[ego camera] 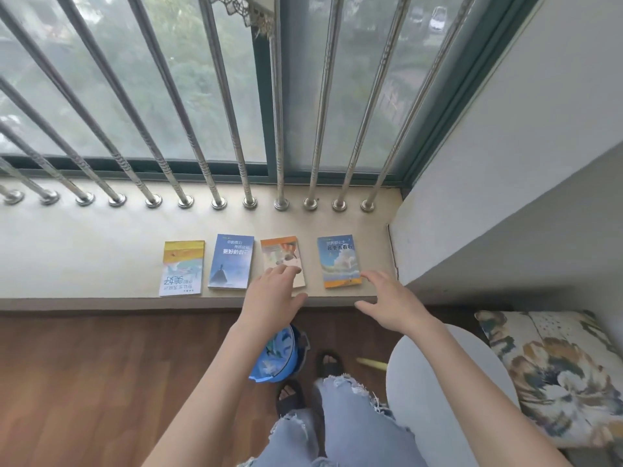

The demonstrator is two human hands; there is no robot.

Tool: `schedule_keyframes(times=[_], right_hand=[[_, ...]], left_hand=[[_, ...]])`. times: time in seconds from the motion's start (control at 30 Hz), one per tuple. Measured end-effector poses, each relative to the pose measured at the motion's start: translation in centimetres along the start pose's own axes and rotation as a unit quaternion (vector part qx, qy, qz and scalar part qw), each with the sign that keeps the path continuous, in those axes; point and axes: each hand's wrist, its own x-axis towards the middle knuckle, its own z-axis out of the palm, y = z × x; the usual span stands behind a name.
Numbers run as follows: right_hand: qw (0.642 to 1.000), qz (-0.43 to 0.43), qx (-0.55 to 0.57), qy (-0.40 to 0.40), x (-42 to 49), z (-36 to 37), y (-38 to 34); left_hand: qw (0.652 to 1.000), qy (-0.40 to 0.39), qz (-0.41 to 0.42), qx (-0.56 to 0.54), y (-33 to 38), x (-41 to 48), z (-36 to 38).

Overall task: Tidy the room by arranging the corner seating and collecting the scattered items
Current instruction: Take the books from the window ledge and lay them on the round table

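Observation:
Several small books lie in a row on the windowsill point(84, 251): a yellow-and-white one point(182, 268), a dark blue one point(231, 261), an orange-topped one point(281, 252) and a blue-and-orange one point(338, 259). My left hand point(273, 294) reaches over the sill's front edge, its straight fingers lying on the lower part of the orange-topped book. To the right, my right hand point(387, 303) hovers open with fingers spread, its fingertips at the lower right corner of the blue-and-orange book.
Metal window bars point(279, 129) stand along the back of the sill. A blue bucket point(279, 355) sits on the wooden floor by my sandalled feet. A white round stool point(448, 392) and a floral cushion point(556, 372) are at the right, below a white wall.

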Motion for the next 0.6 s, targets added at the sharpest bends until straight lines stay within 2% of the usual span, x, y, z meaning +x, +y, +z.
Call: schedule_keyframes(times=[0.3,0.6], right_hand=[[0.998,0.035,0.044,0.026,6.3,0.6,2.8],[0.994,0.076,0.048,-0.065,15.3,4.5,7.6]], left_hand=[[0.996,-0.009,-0.075,-0.037,-2.1,4.0,2.4],[0.984,-0.085,-0.147,-0.052,-4.0,11.4,9.3]])
